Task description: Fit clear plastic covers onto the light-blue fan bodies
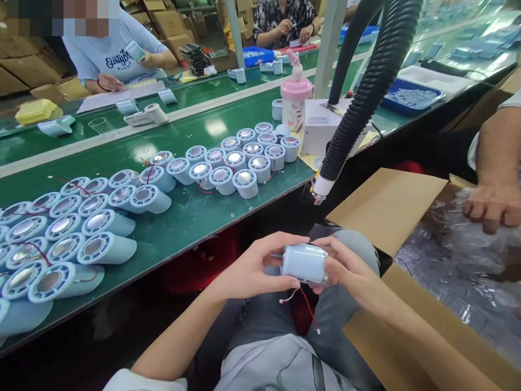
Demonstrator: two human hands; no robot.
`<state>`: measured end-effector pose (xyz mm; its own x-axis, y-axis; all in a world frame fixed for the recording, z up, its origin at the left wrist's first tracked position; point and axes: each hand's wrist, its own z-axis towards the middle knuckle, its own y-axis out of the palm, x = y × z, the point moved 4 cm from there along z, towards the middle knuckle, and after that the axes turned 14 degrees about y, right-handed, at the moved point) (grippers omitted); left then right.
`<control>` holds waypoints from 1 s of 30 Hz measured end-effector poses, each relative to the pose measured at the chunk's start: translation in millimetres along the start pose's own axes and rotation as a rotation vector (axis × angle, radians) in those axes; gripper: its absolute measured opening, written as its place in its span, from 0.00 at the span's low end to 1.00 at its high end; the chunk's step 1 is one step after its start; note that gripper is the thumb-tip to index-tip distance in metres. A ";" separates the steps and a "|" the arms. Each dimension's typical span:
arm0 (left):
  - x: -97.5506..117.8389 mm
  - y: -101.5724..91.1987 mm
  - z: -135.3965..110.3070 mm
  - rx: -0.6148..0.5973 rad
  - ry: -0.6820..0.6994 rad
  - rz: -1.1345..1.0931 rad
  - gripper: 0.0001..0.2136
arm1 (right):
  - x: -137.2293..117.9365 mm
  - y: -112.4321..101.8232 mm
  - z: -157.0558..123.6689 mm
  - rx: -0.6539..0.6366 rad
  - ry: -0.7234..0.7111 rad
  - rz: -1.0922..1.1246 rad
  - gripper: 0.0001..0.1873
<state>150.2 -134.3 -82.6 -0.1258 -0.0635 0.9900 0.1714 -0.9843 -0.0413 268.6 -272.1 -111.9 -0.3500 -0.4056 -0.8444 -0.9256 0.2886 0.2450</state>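
Above my lap I hold a light blue cylindrical housing (304, 263) on its side between both hands. My left hand (260, 267) grips its left end, thumb below and fingers above. At the other end, my right hand (344, 266) has its fingers closed around the rim, where a clear plastic edge shows. Red and white wires (310, 310) with small white connectors dangle beneath the housing. Similar blue housings (106, 247) stand in rows on the green bench (191, 228) to the left, many with round silvery discs in their ends and some with loose red wires.
A black corrugated hose (354, 103) hangs at the bench edge beside a white box (319, 127) and a pink bottle (296, 100). To my right, an open carton (391, 206) holds clear plastic pieces, with another person's hand (494, 206) over it. Other people sit across the bench.
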 end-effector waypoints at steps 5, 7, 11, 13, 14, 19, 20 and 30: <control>2.4 6.1 -13.0 0.101 -0.086 -0.106 0.26 | -7.2 -2.3 -9.6 0.095 -0.355 -0.352 0.36; 0.3 6.7 -16.0 0.132 -0.118 -0.193 0.26 | -11.2 -1.2 -14.6 0.143 -0.598 -0.583 0.40; 0.2 5.5 -18.7 0.115 -0.097 -0.237 0.31 | -9.5 0.1 -14.9 0.123 -0.604 -0.634 0.33; 2.2 4.0 -19.8 0.089 -0.076 -0.198 0.35 | -4.9 -2.1 -11.2 0.074 -0.402 -0.413 0.29; 3.0 3.5 -20.5 0.075 -0.075 -0.185 0.35 | -2.4 -2.3 -9.9 0.043 -0.316 -0.313 0.27; -1.3 4.6 -24.4 0.043 -0.135 -0.281 0.35 | -4.7 -3.8 -11.3 0.105 -0.312 -0.382 0.25; -3.9 5.7 -24.9 0.040 -0.144 -0.308 0.35 | -6.1 -4.2 -11.8 0.130 -0.334 -0.425 0.25; -16.4 10.8 -28.1 0.085 -0.107 -0.213 0.45 | 6.4 2.6 -0.8 -0.053 -0.001 0.043 0.23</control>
<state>126.7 -148.5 -103.1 -0.0648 0.1658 0.9840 0.2343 -0.9560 0.1765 263.8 -274.7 -116.3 -0.3892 -0.3927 -0.8333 -0.9162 0.2591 0.3058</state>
